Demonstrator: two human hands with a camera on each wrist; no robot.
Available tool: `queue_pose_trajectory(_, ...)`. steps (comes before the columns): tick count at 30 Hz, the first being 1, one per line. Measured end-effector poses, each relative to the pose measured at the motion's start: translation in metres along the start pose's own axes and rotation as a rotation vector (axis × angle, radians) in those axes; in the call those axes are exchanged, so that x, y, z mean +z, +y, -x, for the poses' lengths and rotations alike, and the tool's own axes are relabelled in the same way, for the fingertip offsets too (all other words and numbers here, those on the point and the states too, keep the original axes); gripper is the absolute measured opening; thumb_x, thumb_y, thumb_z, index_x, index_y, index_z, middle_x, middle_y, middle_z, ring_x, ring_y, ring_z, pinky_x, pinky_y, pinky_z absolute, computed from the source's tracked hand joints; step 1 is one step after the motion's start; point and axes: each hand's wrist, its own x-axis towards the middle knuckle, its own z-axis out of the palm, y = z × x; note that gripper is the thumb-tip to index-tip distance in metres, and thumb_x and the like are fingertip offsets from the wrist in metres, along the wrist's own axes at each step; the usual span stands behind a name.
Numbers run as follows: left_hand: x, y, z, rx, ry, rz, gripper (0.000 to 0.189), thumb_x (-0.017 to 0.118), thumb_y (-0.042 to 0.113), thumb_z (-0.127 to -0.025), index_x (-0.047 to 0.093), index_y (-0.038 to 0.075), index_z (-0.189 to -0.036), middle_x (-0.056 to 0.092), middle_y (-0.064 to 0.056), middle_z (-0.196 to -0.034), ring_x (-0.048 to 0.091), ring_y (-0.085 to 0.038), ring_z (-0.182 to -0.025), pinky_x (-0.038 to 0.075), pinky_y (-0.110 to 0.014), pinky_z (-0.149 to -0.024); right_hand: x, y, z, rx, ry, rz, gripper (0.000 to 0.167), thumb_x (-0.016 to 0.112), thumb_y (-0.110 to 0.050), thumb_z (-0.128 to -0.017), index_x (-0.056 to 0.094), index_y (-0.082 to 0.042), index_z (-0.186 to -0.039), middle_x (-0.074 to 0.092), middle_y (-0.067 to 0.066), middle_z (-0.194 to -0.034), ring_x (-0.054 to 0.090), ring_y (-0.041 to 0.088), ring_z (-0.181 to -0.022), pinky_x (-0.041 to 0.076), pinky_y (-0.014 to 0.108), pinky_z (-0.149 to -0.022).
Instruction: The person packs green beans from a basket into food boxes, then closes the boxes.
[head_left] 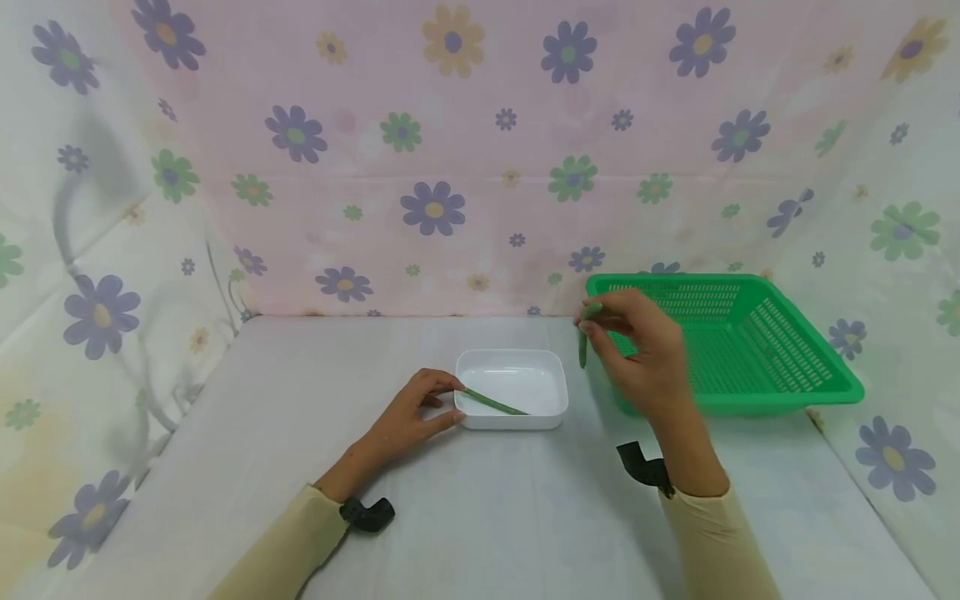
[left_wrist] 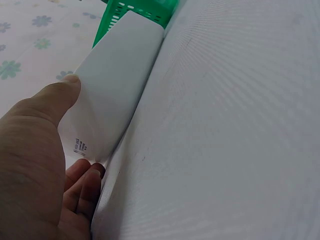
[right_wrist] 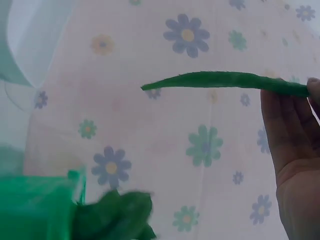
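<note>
One green pod (right_wrist: 215, 80) between right-hand fingers (right_wrist: 272, 117), another pod (head_left: 495, 402) in white dish (head_left: 512, 423)

Soft light, faint diffuse shadows.

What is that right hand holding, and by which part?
The right hand pinches a green pod partway along, with green showing above and below the pinch in the head view.
</note>
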Motion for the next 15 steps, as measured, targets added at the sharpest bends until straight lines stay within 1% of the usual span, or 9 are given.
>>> queue_pose_trajectory(6,-0.001,-0.001,-0.001,-0.006,-0.001,-0.002,0.039,0.082,0.022,-0.097,0.066,0.020,-0.132,0.058,-0.002,-0.139,0.057,-0.021,-0.129,0.057,-0.044,-0.101,0.023,0.005,0.007,0.067,0.018,0.082,0.032,0.076,0.019,-0.087,0.069,0.005,-0.115,0.070,0.014,-0.106,0.073,0.023,-0.096,0.062,0.024,-0.084)
queue_pose_trajectory(8,-0.001,0.000,-0.001,-0.005,0.000,-0.004,0.039,0.082,0.021,-0.097,0.066,0.019,-0.132,0.058,-0.003,-0.139,0.057,-0.022,-0.129,0.057,-0.044,-0.101,0.031,0.007,0.009,0.083,0.017,0.099,0.032,0.077,0.019,-0.086,0.069,0.005,-0.114,0.070,0.014,-0.106,0.072,0.025,-0.096,0.062,0.024,-0.084)
queue_pose_trajectory(11,0.000,0.000,0.000,-0.001,0.001,-0.002,0.039,0.082,0.021,-0.096,0.066,0.018,-0.132,0.058,-0.004,-0.139,0.057,-0.023,-0.128,0.057,-0.044,-0.101,0.041,0.013,0.014,0.107,0.000,0.112,0.031,0.077,0.017,-0.087,0.069,0.003,-0.114,0.070,0.013,-0.106,0.072,0.025,-0.096,0.061,0.023,-0.085)
queue_pose_trajectory(15,0.000,-0.001,0.000,-0.009,-0.002,-0.001,0.040,0.082,0.021,-0.096,0.066,0.020,-0.132,0.058,-0.002,-0.140,0.057,-0.021,-0.129,0.057,-0.042,-0.102,0.050,0.021,0.021,0.130,-0.033,0.123,0.029,0.077,0.014,-0.090,0.069,0.001,-0.115,0.069,0.013,-0.107,0.072,0.026,-0.098,0.062,0.024,-0.085)
